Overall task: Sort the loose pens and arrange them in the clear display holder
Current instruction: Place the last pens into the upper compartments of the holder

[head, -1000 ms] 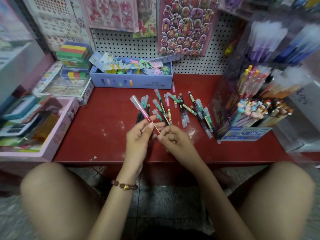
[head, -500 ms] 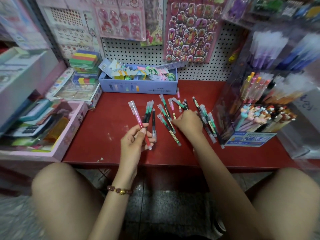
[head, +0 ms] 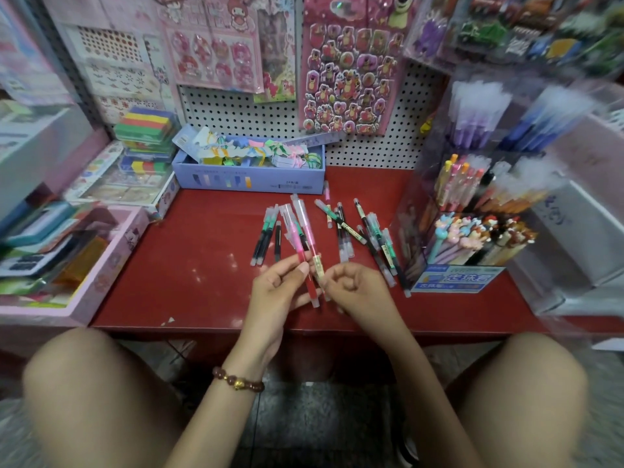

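While the person sits at the red tabletop (head: 189, 265), both hands meet just above its near edge. The left hand (head: 277, 292) has its grip closed around a pink and red pen (head: 297, 246), with the thumb pressed on the red part. That pen sticks up and away from the grip, and its clear cap points to the far side. The right hand (head: 354, 288) pinches the low end of a second pink pen (head: 309, 231) with curled fingers, so its grip is closed too. The two pens lie side by side and almost touch. Their low ends poke out just below the fingers.

More loose pens (head: 358, 231) lie flat on the tabletop, just beyond the hands. Some with green caps (head: 268, 231) sit to the left of the held pens. The clear display holder (head: 472, 211) stands at the right, already full of pens. A blue box (head: 248, 180) sits at the far side by the peg wall.
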`<state>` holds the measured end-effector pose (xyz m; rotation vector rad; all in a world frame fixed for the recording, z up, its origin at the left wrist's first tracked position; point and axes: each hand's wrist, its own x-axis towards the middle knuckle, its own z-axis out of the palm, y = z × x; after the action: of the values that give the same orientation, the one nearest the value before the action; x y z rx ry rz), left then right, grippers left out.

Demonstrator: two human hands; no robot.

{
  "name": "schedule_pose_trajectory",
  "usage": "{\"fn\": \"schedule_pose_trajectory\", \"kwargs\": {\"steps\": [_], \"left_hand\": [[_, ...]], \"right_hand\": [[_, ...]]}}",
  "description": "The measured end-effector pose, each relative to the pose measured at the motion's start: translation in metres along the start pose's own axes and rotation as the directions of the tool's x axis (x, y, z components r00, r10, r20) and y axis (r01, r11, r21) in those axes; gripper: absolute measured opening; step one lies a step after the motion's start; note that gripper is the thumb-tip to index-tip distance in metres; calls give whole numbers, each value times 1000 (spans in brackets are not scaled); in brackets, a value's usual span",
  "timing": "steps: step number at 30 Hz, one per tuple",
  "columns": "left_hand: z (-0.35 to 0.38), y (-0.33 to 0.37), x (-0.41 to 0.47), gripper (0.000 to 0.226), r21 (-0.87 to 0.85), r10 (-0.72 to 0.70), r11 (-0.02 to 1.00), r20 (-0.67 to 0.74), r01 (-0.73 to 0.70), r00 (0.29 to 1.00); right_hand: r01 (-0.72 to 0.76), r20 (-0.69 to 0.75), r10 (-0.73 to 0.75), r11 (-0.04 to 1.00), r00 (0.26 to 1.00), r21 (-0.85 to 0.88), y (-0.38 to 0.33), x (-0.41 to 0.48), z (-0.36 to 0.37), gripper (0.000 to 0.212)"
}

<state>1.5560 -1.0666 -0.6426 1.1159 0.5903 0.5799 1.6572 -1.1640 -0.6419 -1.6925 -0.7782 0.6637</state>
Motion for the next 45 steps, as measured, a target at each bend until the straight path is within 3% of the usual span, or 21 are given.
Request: {"fn": "schedule_pose_trajectory", "kwargs": {"steps": [5, 8, 11, 15, 17, 19, 25, 27, 29, 32, 34, 38, 41, 45], "left_hand": [[16, -3, -3, 31, 17, -21, 1000, 24, 20, 999], [25, -5, -7, 39, 40, -8, 999, 23, 7, 1000], [38, 6, -5, 33, 144, 117, 981, 93, -129, 989], [75, 42, 1, 40, 272, 223, 909, 321, -315, 920], [97, 63, 4, 45, 287, 274, 870, 392, -400, 878], [116, 81, 10, 42, 309, 322, 815, 463, -491, 826], [158, 117, 27, 39, 349, 417, 583, 647, -733, 639], [167, 123, 38, 36, 393, 500, 416, 655, -820, 567], [174, 127, 53, 34, 425, 586, 187, 676, -886, 448], [181, 129, 79, 26, 424, 665, -24, 683, -906, 302], [186, 131, 92, 28, 478, 645, -100, 699, -873, 309], [193, 130, 102, 42, 557, 483, -18, 732, -830, 480], [194, 133, 105, 40, 573, 474, -17, 726, -819, 498], [195, 138, 107, 36, 574, 465, -43, 736, -818, 492]], "right_hand": [[46, -22, -48, 996, 999, -78, 12, -11, -10, 14], [88, 17, -87, 969, 996, -229, 14, -16, -23, 12], [149, -66, -165, 968, 984, -200, -1, -17, -45, 7], [348, -171, -357, 934, 918, -82, -54, -10, -84, 8], [444, -201, -454, 891, 868, -96, -80, -7, -100, 25], [486, -274, -494, 868, 825, -100, -99, -6, -115, 27], [491, -385, -570, 821, 726, -290, -129, -3, -170, 27], [497, -467, -590, 807, 659, -319, -135, 4, -189, 28], [506, -580, -609, 786, 540, -355, -141, 11, -211, 26], [457, -648, -622, 776, 440, -434, -143, 26, -238, 22], [435, -635, -633, 771, 443, -465, -140, 37, -245, 29], [305, -545, -666, 732, 509, -610, -130, 52, -244, 28], [206, -504, -691, 673, 518, -711, -123, 55, -239, 35], [159, -384, -786, 510, 484, -845, -113, 57, -235, 41]]}}
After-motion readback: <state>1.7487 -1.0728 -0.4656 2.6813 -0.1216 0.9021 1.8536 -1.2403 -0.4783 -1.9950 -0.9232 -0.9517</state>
